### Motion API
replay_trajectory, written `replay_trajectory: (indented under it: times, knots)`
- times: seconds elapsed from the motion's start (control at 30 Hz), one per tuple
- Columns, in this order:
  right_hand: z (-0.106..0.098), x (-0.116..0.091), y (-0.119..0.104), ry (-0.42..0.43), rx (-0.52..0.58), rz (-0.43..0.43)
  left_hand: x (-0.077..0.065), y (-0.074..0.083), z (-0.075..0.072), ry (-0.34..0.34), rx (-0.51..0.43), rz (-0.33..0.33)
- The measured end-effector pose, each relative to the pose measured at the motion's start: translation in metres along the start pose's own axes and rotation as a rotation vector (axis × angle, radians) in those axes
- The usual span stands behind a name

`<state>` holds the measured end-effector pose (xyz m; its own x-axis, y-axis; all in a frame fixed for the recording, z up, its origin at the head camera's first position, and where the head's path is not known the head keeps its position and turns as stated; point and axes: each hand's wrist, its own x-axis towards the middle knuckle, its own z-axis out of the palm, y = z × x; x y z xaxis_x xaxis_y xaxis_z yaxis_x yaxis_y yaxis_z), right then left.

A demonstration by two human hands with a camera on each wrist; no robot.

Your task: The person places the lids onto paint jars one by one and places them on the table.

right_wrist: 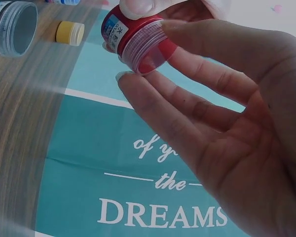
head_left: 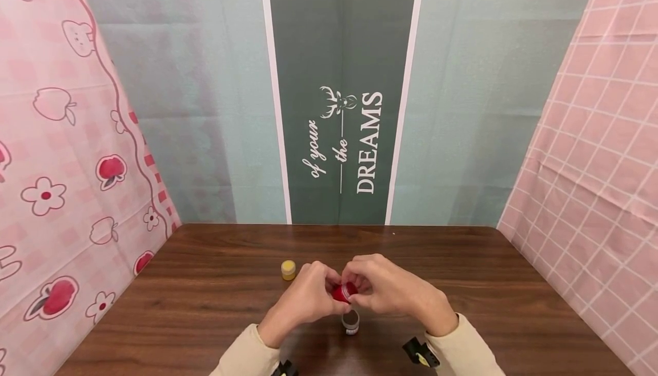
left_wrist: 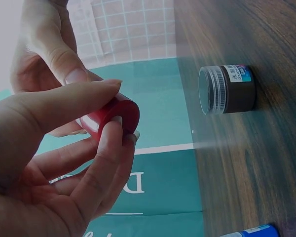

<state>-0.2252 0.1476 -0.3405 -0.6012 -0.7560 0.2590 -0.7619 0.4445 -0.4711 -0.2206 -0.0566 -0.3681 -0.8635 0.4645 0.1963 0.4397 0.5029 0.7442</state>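
Note:
Both hands meet around a small red jar [head_left: 338,294], held on its side above the table. My left hand [head_left: 307,295] grips the red body, thumb on one side and fingers on the other in the left wrist view. My right hand [head_left: 386,286] holds the ridged clear lid [right_wrist: 144,48] between thumb and fingers. The lid sits at the jar's mouth; whether it is loose I cannot tell. A white and blue label [right_wrist: 117,32] shows on the jar. Just below the hands, a dark-filled jar [head_left: 351,323] with a clear lid stands upright on the table.
A small yellow jar [head_left: 288,271] stands on the brown wooden table [head_left: 205,302] beyond the left hand. Part of a blue jar [left_wrist: 260,230] shows at the left wrist view's bottom edge. Patterned cloths hang behind the table and on both sides.

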Motion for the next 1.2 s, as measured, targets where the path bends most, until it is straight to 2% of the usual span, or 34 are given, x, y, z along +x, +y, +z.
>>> replay_trajectory:
  times: [0.23, 0.5, 0.67, 0.97, 1.2]
  knots:
    - [-0.0007, 0.0007, -0.0002, 0.004, -0.002, -0.009, -0.0006, -0.0010, -0.0018, 0.002, 0.000, -0.004]
    - [0.0007, 0.0017, 0.0004, 0.021, -0.077, -0.088, -0.0014, -0.0005, -0.0016, -0.003, -0.020, -0.017]
    - [0.0009, 0.0022, 0.0004, 0.016, -0.069, -0.099, -0.0014, -0.0003, -0.0014, -0.003, -0.020, -0.011]
    - [0.0008, 0.0030, 0.0006, -0.016, 0.024, -0.032, -0.0002, -0.0002, -0.0007, 0.001, -0.014, -0.010]
    - [0.0008, 0.0007, 0.0012, -0.013, 0.011, 0.012, -0.0003, -0.0002, 0.0009, 0.008, -0.007, -0.006]
